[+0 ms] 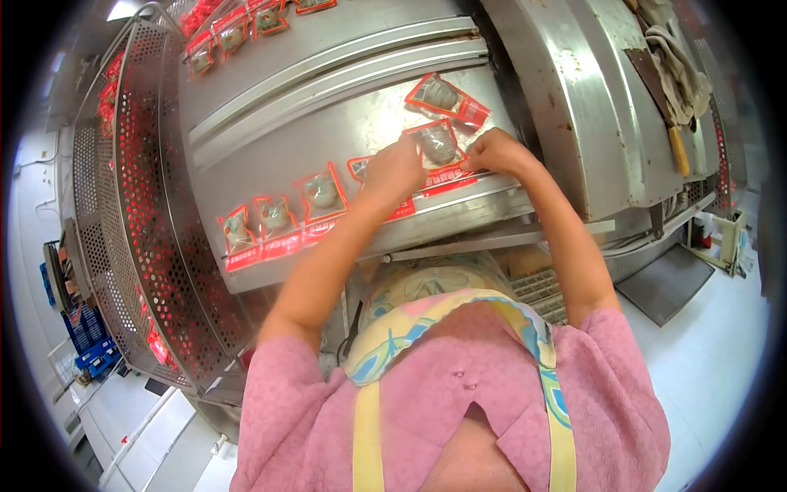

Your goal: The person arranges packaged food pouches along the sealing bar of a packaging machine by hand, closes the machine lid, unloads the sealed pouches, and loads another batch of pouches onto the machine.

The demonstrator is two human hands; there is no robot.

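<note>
A clear, red-edged food packet [440, 146] with a greyish lump inside lies at the front edge of the steel sealing table, between my two hands. My left hand [395, 168] is closed at the packet's left side, its fingertips partly hidden. At the lower right corner, my right hand [495, 152] pinches the packet's edge. Just beyond, another similar packet [443, 94] lies at an angle. Left of my hands, several more packets [320, 193] sit in a row with their red printed ends toward me; one is partly covered by my left hand.
Two metal bars [344, 78] run across the table behind the row. More packets [233, 37] lie on the far side. A perforated metal basket [156, 164] holding red packets stands at left. On the steel housing [566, 98] at right rest a wooden-handled knife [679, 150] and a cloth [676, 70].
</note>
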